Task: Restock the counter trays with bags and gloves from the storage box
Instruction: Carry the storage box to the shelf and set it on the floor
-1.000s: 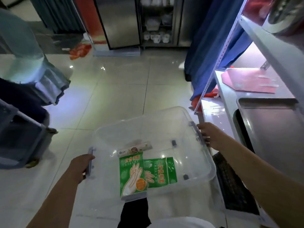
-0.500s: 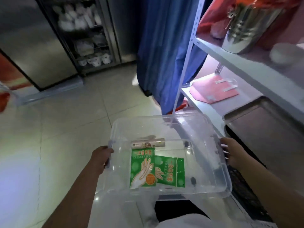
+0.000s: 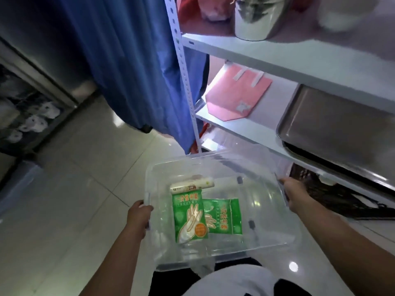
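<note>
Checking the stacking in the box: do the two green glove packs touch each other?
Touching. The head view shows the left glove pack lying over the edge of the right glove pack on the floor of the box, with no gap between them.

The storage box is of clear, glossy plastic, and the two green glove packs and the bag roll in it have shiny plastic film wrapping. The floor tiles are smooth and glossy, with light reflections. The tray and the pot on the matt white shelf are of brushed, shiny metal, and the blue curtain is of soft cloth.
</note>
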The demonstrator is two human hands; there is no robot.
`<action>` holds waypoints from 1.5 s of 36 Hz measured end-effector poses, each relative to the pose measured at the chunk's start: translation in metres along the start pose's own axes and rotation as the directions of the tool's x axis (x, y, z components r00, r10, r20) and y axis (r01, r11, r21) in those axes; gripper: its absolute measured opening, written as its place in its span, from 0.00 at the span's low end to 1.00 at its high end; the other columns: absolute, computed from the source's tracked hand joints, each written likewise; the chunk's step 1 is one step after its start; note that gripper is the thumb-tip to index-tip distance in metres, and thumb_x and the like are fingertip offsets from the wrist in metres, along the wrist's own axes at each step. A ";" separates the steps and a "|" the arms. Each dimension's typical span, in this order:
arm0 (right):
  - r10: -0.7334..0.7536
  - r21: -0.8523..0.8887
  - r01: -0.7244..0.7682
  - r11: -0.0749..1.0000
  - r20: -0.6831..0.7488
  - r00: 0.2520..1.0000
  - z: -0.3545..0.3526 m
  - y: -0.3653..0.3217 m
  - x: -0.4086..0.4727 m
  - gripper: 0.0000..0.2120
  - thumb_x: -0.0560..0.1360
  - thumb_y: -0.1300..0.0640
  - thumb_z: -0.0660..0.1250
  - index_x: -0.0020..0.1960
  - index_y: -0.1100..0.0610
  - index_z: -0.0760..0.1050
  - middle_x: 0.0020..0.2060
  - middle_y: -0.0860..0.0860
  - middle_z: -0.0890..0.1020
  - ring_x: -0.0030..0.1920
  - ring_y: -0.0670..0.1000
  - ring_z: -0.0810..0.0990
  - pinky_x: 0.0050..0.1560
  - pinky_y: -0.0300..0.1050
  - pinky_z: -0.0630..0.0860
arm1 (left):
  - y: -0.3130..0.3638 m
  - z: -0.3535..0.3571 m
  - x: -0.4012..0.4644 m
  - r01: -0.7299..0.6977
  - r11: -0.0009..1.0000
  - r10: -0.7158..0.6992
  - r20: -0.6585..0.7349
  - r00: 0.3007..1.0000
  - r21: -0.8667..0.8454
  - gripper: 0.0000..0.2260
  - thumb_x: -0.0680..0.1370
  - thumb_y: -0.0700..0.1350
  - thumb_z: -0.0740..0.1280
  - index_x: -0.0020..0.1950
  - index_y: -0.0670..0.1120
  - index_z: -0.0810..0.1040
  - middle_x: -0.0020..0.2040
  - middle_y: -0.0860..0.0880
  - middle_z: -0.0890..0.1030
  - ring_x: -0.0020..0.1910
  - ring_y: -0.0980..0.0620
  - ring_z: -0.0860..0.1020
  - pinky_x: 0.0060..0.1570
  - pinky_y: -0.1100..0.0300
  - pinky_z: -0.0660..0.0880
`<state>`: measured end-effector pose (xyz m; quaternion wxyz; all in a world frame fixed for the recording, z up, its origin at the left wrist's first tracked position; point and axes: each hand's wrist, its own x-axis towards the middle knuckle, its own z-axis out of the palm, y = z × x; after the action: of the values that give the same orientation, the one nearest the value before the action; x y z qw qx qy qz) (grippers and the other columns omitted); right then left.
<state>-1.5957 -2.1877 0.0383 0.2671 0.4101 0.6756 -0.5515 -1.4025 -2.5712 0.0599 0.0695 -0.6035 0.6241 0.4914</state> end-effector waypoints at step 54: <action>-0.361 -0.243 0.280 0.929 -0.762 0.537 0.080 0.487 0.376 0.18 0.79 0.53 0.58 0.59 0.63 0.78 0.60 0.64 0.80 0.62 0.64 0.77 0.60 0.51 0.71 | -0.140 0.320 0.476 -0.654 0.604 -0.088 0.853 0.514 0.456 0.29 0.66 0.59 0.74 0.64 0.51 0.76 0.61 0.41 0.81 0.54 0.37 0.83 0.43 0.43 0.82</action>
<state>-1.3861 -2.1404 -0.5435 -0.1489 0.4685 0.8105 -0.3184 -1.5741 -2.6443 -0.5008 0.4933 -0.0969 0.7587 0.4143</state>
